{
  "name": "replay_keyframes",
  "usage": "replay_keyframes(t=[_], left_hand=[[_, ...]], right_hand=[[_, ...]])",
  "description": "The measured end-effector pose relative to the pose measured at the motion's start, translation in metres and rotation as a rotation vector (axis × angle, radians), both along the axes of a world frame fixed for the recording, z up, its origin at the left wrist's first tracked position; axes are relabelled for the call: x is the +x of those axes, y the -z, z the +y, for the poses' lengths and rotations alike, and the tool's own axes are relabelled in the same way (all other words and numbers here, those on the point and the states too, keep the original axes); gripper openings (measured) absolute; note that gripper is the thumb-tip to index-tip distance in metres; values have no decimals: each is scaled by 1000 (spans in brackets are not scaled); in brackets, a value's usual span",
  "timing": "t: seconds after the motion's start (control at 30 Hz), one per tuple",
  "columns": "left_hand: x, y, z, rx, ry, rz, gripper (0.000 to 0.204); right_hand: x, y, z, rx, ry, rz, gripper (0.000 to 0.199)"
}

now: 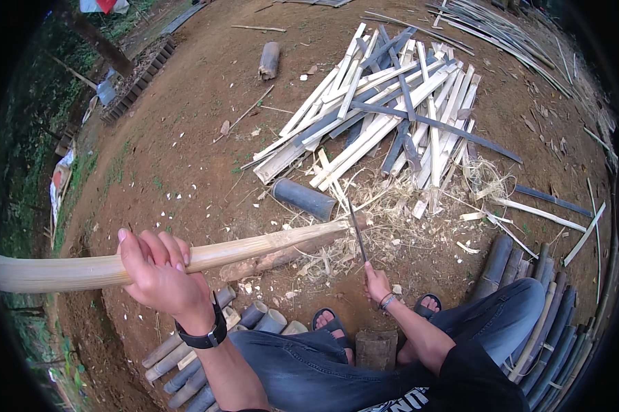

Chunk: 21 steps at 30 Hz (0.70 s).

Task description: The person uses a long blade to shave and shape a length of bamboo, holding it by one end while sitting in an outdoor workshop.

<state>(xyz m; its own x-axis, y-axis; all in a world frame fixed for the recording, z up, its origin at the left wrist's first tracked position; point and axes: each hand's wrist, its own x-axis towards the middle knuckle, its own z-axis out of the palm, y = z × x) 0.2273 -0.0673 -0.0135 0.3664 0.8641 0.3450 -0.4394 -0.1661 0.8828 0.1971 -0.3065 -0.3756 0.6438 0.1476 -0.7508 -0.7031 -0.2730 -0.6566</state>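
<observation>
My left hand [160,270] is wrapped round a long, pale split bamboo strip [248,250], which reaches from the left rim across to the middle. In my right hand [377,283] is a long knife [357,235], its thin dark blade angled up and to the left. The blade crosses at the strip's far right end; whether it cuts into the bamboo cannot be made out. Under that end lies a log [278,261] on the ground, partly hidden by the strip. Curly bamboo shavings [331,259] are scattered around the blade and log.
A large heap of split bamboo strips [430,79] lies ahead. Just beyond the log is a dark bamboo tube [302,197]. Cut bamboo poles [186,371] lie at my lower left, more poles [553,343] at my right. A wooden stump [376,349] stands between my feet.
</observation>
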Motion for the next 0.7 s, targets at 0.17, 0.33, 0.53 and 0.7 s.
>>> replay_keyframes(t=[0.17, 0.33, 0.53, 0.7], left_hand=[[-3, 1, -1, 19, -3, 7, 39], [1, -3, -4, 25, 33, -20, 42], [0, 7, -6, 21, -15, 41, 44], [8, -2, -18, 32, -19, 27, 42]], right_hand=[[44, -54, 15, 235, 42, -582, 69], [7, 34, 2, -85, -28, 32, 64], [47, -72, 9, 195, 43, -650, 62], [11, 39, -8, -104, -63, -162, 61]])
